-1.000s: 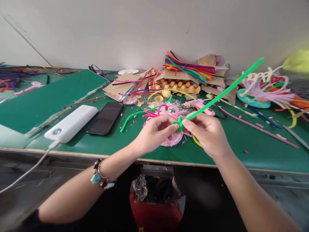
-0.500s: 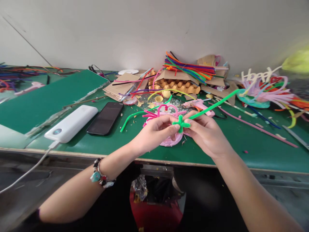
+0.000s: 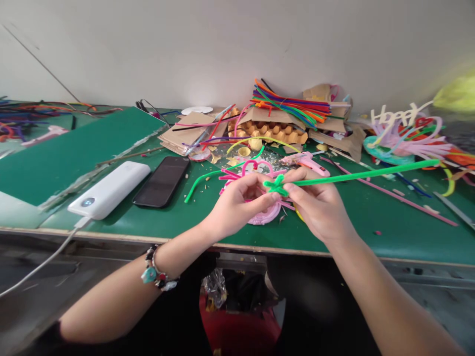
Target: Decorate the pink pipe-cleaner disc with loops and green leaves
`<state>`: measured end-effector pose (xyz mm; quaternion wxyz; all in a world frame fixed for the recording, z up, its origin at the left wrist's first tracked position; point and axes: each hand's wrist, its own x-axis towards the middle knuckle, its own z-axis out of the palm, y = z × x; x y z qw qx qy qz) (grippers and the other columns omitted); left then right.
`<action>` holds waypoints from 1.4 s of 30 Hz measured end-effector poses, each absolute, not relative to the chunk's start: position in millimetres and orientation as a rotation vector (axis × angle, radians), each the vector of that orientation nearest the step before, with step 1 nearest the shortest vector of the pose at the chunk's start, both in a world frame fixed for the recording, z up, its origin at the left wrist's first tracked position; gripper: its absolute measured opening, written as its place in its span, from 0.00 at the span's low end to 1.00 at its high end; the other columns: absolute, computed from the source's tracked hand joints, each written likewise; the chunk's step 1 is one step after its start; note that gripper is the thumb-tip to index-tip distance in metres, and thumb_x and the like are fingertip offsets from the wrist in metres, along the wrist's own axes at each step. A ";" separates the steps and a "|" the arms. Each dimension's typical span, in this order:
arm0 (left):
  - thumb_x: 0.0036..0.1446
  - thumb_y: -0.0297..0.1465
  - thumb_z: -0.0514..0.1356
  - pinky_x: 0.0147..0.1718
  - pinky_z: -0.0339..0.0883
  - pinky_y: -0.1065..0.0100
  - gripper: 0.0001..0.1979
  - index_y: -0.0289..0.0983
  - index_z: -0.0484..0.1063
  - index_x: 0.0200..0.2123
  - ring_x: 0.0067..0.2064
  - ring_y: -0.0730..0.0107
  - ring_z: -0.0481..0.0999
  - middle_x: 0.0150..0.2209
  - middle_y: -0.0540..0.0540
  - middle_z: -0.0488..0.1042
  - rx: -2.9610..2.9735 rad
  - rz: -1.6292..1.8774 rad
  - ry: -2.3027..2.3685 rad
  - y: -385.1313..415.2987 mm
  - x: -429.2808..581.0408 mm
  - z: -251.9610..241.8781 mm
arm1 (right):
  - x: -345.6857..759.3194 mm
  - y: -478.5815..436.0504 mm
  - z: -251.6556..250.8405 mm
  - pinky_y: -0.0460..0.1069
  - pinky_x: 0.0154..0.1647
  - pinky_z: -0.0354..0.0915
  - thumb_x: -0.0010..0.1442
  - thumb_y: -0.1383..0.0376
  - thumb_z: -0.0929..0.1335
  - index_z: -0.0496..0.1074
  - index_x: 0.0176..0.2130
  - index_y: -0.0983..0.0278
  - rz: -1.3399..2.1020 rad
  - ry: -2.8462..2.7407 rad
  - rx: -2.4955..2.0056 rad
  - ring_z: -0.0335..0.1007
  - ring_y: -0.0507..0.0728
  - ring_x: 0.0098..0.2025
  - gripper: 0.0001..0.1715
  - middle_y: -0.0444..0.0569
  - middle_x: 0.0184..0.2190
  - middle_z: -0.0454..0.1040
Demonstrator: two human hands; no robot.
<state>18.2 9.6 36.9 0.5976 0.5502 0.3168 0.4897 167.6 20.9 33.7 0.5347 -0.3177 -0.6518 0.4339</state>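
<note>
A bright green pipe cleaner (image 3: 356, 176) is held between my two hands, its left end folded into a small star or flower shape. My left hand (image 3: 239, 202) pinches the folded part between thumb and fingers. My right hand (image 3: 315, 202) is closed on the pipe cleaner just right of the shape, and the long straight tail sticks out far to the right. Behind and below my hands lies a pink pipe-cleaner piece (image 3: 265, 216) with a round base and loops, partly hidden by my fingers. Another green pipe cleaner (image 3: 200, 182) lies bent on the table.
A white power bank (image 3: 111, 190) with a cable and a black phone (image 3: 162, 182) lie at left. Behind are an egg carton (image 3: 274, 132), a bundle of coloured pipe cleaners (image 3: 289, 104) and a pink glue gun (image 3: 309, 162). A pastel pipe-cleaner piece (image 3: 408, 141) stands right.
The green pipe cleaner has turned: its long tail has swung down from a steep slant to nearly level, pointing right. The star shape has tilted with it. Both hands have stayed nearly in place.
</note>
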 end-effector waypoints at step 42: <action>0.57 0.30 0.51 0.19 0.54 0.76 0.18 0.35 0.62 0.15 0.19 0.80 0.60 0.15 0.54 0.61 1.772 1.394 0.895 6.0 13.9 39.1 | 166.9 -8.4 47.3 0.50 0.31 0.64 0.51 0.74 0.68 0.69 0.30 0.65 -0.522 -2.131 -0.479 0.66 0.52 0.28 0.05 0.47 0.27 0.74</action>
